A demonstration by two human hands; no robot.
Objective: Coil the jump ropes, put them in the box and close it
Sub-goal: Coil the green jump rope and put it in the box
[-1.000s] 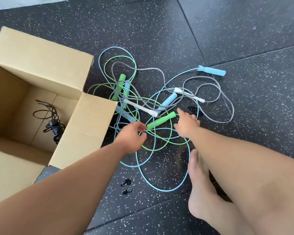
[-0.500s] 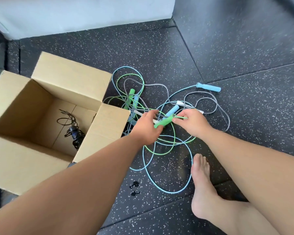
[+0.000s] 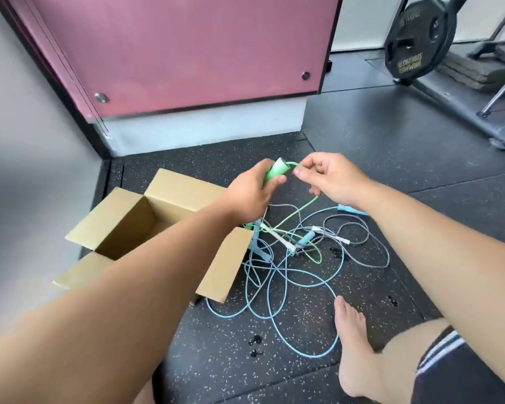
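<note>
My left hand (image 3: 252,191) is raised above the floor and wrapped around a green jump-rope handle (image 3: 277,170). The green rope (image 3: 299,209) leaves the handle's top, and my right hand (image 3: 331,177) pinches it just beside the handle. From there the rope hangs down into a tangle of light blue, grey and green ropes (image 3: 286,266) lying on the dark floor. An open cardboard box (image 3: 222,266) stands to the left of the tangle, flaps up; my left forearm hides most of its inside.
A pink panel (image 3: 181,51) and a white base close off the far side. A black weight plate (image 3: 417,39) on a rack stands at the far right. My bare foot (image 3: 353,339) rests on the speckled floor by the blue rope loop.
Both hands have lifted off the floor with the green handle and rope. The view has tilted up, so the wall and weight plate now show.
</note>
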